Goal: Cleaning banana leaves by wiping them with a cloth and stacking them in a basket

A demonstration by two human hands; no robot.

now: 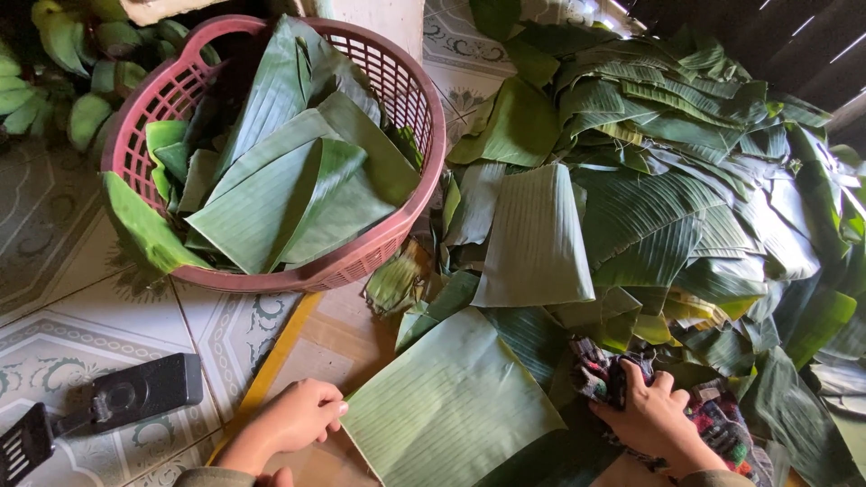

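We log one cut banana-leaf sheet [451, 406], pale underside up, lying flat on a wooden board [329, 347] just below the pink plastic basket [424, 117]; its long axis runs diagonally, from the near left corner up toward the leaf heap. Our left hand [298, 417] rests at the sheet's near left edge, fingers curled together with the fingertips touching or just beside that edge; we cannot tell whether they pinch it. Our right hand [654, 415] lies off the sheet's right side, fingers spread and pressing into a bunched multicoloured cloth [622, 379]. The left hand is the nearer to the sheet. The basket holds folded leaf pieces [280, 180]; right of it spreads a large heap of banana leaves [686, 162]. Left of the basket: green bananas [63, 63]. Below it on the tiled floor [63, 343]: a black handled tool [108, 401].
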